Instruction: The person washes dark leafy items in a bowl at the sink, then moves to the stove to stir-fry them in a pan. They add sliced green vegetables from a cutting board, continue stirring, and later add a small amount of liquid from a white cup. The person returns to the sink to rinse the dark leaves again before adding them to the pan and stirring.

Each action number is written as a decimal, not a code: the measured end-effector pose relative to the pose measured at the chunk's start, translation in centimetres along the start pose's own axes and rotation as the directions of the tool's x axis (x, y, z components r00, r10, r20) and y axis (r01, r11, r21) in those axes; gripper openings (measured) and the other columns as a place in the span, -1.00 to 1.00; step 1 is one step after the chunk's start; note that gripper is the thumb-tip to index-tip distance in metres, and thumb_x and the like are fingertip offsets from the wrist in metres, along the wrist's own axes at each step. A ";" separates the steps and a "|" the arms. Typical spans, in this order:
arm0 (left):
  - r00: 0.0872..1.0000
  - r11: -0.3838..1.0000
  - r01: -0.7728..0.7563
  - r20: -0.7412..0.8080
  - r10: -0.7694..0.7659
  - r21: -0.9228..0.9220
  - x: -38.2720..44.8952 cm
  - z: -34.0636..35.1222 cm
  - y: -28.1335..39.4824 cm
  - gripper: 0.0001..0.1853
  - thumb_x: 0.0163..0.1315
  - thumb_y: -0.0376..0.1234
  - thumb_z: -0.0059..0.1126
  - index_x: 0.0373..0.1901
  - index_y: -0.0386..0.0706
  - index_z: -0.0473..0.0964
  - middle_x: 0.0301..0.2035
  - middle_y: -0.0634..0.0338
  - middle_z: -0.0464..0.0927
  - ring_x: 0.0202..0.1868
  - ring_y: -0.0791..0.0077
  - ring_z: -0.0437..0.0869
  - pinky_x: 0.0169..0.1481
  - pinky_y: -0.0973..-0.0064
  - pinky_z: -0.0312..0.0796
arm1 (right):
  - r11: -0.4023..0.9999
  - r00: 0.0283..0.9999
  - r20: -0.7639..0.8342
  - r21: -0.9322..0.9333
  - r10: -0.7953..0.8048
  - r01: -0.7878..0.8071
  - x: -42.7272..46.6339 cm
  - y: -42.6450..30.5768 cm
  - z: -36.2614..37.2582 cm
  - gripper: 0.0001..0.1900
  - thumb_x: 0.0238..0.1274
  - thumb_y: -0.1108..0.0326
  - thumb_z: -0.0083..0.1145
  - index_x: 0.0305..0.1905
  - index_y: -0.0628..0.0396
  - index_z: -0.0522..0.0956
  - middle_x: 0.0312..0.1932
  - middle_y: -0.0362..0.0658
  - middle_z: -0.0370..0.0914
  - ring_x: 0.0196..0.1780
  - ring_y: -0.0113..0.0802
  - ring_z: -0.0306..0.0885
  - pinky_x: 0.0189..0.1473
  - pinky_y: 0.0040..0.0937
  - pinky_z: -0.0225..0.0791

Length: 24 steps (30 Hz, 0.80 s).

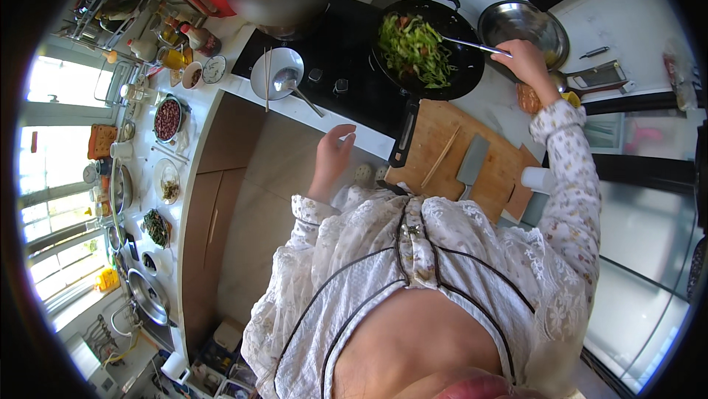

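My right hand (524,64) grips the handle of a metal cooking utensil (469,45). Its far end goes in among chopped green vegetables (412,48) with reddish pieces, so its head is hidden. They lie in a black wok (473,75) on the right side of a black cooktop (348,23). My left hand (333,150) hangs in front of the counter edge, holding nothing, thumb and fingers apart. Nearest to it is a white bowl (263,75), with a metal ladle (286,79) and a pair of chopsticks (267,78) resting on it.
A wooden cutting board (426,128) carries a cleaver (474,158) and chopsticks (441,155), close to the wok's handle (405,133). A large pot (276,1) stands at the back left. Right of the wok sits a steel bowl (545,25). Bottles (202,39) line the left counter.
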<state>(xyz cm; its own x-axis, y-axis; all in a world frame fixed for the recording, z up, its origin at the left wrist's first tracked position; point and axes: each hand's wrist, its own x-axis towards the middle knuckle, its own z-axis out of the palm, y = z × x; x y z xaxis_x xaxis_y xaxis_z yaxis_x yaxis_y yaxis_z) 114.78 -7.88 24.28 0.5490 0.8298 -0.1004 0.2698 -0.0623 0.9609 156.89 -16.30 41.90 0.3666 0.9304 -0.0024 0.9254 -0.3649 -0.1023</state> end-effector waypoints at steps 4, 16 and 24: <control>0.999 0.996 -0.041 0.023 0.039 0.079 -0.1 0.1 -1.0 -0.79 0.25 -0.39 0.13 -0.11 -0.25 0.58 -0.19 0.13 0.66 -0.13 0.45 0.65 -0.04 0.53 0.42 | 0.958 0.999 -0.023 -0.285 0.029 -0.034 0.1 -1.3 -2.6 -0.75 0.01 0.15 0.31 -0.38 0.12 0.65 -0.37 0.01 0.63 -0.26 0.01 0.60 -0.22 -0.11 0.45; 0.999 1.000 -0.018 0.027 0.017 0.010 -1.5 0.4 0.5 -0.78 0.24 -0.40 0.14 -0.10 -0.26 0.58 -0.18 0.11 0.65 -0.09 0.42 0.64 -0.03 0.53 0.42 | 0.811 0.822 0.517 0.359 0.238 -0.461 3.7 6.0 8.6 -0.54 0.18 -0.13 0.18 -0.38 0.12 0.67 -0.79 -0.30 0.36 -0.75 -0.56 0.23 -0.69 -0.52 0.07; 0.997 0.993 -0.071 0.007 0.070 0.095 -1.7 -0.5 1.3 -0.77 0.23 -0.41 0.15 -0.09 -0.27 0.57 -0.17 0.11 0.65 -0.10 0.42 0.63 -0.03 0.53 0.42 | 0.992 0.993 -0.065 -0.074 -0.103 0.098 -4.6 0.5 -2.3 -0.73 0.08 0.08 0.26 -0.29 0.06 0.66 -0.47 -0.03 0.61 -0.38 -0.14 0.59 -0.36 -0.21 0.41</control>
<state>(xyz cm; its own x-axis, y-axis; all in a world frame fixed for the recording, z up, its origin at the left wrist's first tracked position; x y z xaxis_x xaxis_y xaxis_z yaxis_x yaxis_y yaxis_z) 113.81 -9.12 25.85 0.5721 0.8195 -0.0343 0.3042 -0.1732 0.9367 155.95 -20.82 44.13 0.2749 0.9587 0.0729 0.9615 -0.2735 -0.0281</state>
